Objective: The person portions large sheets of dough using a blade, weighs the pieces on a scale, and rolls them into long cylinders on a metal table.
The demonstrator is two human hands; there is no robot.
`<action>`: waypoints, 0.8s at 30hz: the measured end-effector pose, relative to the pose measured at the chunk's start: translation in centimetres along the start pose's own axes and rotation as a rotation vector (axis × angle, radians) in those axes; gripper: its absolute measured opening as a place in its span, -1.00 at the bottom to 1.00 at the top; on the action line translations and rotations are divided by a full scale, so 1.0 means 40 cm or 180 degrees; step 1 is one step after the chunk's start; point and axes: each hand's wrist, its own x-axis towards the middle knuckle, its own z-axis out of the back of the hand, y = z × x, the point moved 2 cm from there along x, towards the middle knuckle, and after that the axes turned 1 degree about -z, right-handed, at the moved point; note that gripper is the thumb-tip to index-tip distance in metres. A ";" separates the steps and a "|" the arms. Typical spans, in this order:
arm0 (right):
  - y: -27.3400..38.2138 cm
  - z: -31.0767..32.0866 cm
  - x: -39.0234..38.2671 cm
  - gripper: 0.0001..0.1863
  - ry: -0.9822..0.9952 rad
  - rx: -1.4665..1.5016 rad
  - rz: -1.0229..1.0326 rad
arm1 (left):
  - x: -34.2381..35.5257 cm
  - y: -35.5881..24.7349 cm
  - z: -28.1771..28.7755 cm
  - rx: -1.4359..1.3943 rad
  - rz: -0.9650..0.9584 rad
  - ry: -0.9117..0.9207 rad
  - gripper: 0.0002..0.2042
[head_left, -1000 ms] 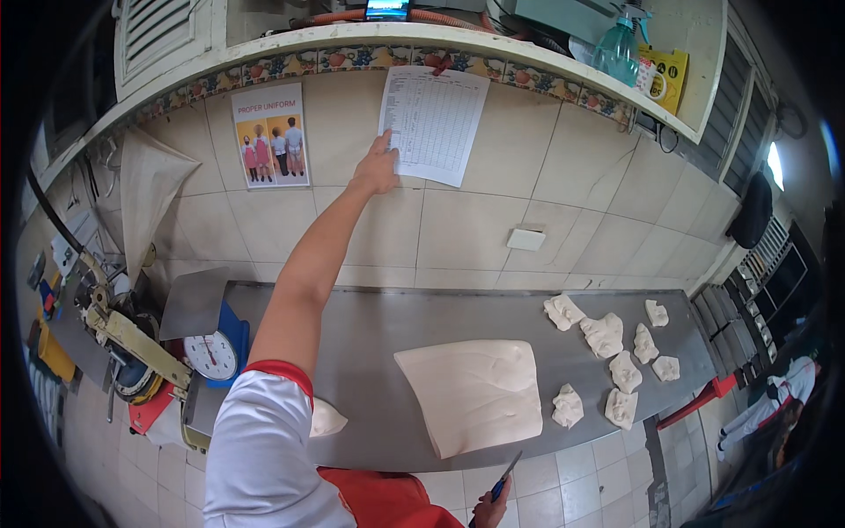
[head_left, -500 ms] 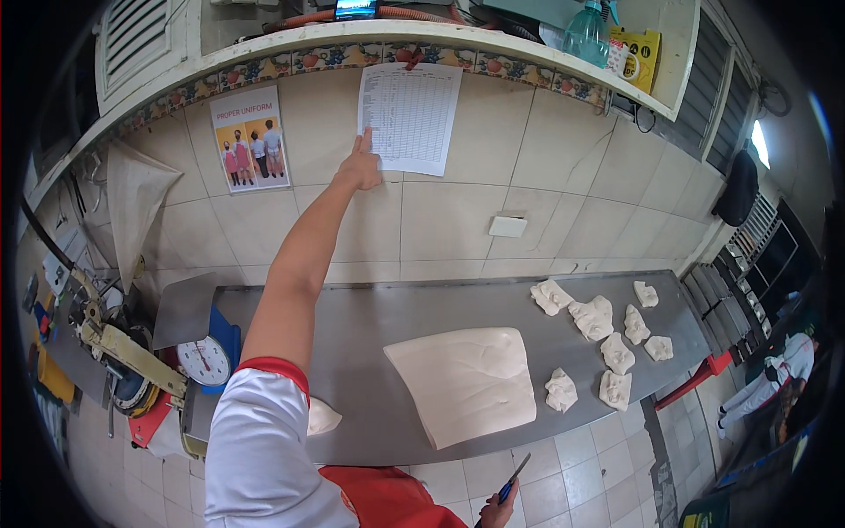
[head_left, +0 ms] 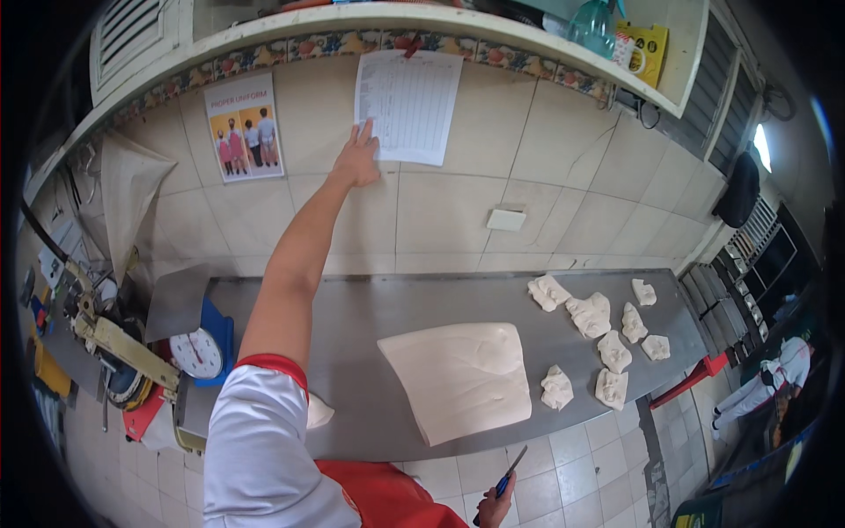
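My left arm stretches far forward, and my left hand (head_left: 356,163) points with extended fingers at the lower left part of a printed table sheet (head_left: 418,110) hung on the tiled wall. Its fingertips overlap the sheet; whether they press on it I cannot tell. Low in front of the bench, my right hand (head_left: 495,509) is closed round the blue handle of a knife (head_left: 509,478), blade pointing up and to the right. A large flat slab of dough (head_left: 462,378) lies on the metal bench (head_left: 352,361). Several torn dough pieces (head_left: 590,314) are scattered toward its right end.
A dial scale with a blue body (head_left: 201,352) stands at the bench's left end, beside a cream-coloured machine arm (head_left: 132,348). Part of another dough piece (head_left: 319,412) shows beside my sleeve. A shelf (head_left: 528,40) overhangs the wall. Another person (head_left: 770,378) is at far right.
The view has shifted slightly, so the wall sheet sits higher in it. My left fingers have spread a little and point slightly lower on the sheet. The knife stays in my right hand.
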 end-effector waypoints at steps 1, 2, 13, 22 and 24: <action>-0.006 0.003 0.004 -0.25 -0.0186 -0.0088 0.0195 | -0.006 -0.002 0.002 -0.0073 -0.0049 0.0135 -0.14; -0.007 0.004 0.014 -0.23 -0.0356 -0.0191 0.0397 | -0.007 -0.005 0.002 0.0001 -0.0102 -0.0170 -0.16; 0.072 -0.219 -0.083 -0.39 0.1125 0.0055 0.0084 | -0.911 0.263 -0.281 -0.0933 -0.0669 0.3076 -0.19; 0.353 -0.758 -0.364 -0.30 0.2635 -0.1567 0.2005 | -1.564 0.502 -0.547 -0.1635 0.1459 0.2493 -0.07; 0.387 -0.948 -0.449 -0.29 0.2888 -0.1801 0.2396 | -1.587 0.468 -0.557 -0.1416 0.1842 0.1971 -0.17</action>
